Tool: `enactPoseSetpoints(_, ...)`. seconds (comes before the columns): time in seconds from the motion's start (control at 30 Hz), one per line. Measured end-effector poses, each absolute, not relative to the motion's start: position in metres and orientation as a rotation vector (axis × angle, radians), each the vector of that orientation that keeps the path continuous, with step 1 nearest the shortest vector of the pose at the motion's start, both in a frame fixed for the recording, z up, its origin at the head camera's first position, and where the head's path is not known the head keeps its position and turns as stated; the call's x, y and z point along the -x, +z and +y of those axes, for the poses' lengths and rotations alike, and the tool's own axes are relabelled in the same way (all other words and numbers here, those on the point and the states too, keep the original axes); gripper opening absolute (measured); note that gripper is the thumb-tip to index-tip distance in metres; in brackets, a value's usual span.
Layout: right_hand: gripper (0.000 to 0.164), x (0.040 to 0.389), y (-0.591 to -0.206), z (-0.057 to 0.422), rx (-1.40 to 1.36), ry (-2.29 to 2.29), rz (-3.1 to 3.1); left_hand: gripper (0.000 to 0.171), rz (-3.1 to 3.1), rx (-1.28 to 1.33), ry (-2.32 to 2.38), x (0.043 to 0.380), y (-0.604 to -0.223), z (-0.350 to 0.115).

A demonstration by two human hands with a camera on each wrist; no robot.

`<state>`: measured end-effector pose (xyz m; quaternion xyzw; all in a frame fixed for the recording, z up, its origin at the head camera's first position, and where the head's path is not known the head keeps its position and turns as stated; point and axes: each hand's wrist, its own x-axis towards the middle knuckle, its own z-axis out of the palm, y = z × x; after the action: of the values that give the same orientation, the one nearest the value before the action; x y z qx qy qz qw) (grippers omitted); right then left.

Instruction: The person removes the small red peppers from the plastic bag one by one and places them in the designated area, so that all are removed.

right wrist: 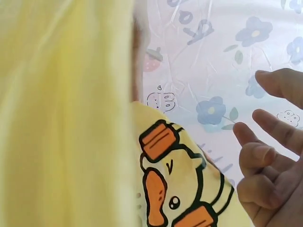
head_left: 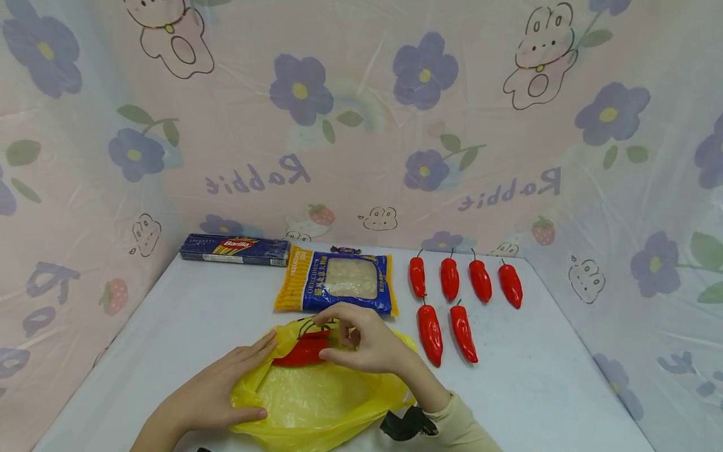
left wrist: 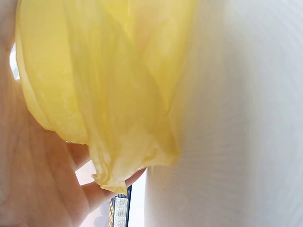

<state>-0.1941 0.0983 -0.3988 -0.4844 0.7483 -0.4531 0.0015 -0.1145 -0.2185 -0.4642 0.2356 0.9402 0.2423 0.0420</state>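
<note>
A yellow plastic bag (head_left: 316, 395) lies with its mouth spread wide, a red chili pepper (head_left: 302, 353) inside against its far wall. My left hand (head_left: 220, 383) rests along the bag's left side, fingers fairly straight and thumb apart at the near rim. In the left wrist view, yellow bag film (left wrist: 118, 109) hangs beside that palm. My right hand (head_left: 367, 339) is over the bag's mouth, its fingers loosely bent and nothing between them. A duck print on the bag (right wrist: 175, 189) shows beside the right hand's fingers in the right wrist view.
Behind the bag lie a blue and yellow orecchiette pasta packet (head_left: 350, 279), a blue Barilla spaghetti box (head_left: 234, 249) and a small dark wrapped piece (head_left: 346, 250). Several red chili peppers (head_left: 450, 279) lie in two rows at the right. A printed curtain (head_left: 361, 138) surrounds the white table (head_left: 536, 376).
</note>
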Motion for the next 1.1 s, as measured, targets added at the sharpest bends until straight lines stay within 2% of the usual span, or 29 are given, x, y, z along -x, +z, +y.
enactPoseSetpoints(0.4,0.039,0.192,-0.414,0.088,1.566,-1.311,2.318,0.102,2.887,-0.719,0.727,0.113,-0.465,-0.219)
enactPoseSetpoints(1.1,0.047,0.203,-0.448,0.079,1.349,-1.104,2.34,0.103,2.902,-0.741,0.723,0.115,-0.467,-0.22)
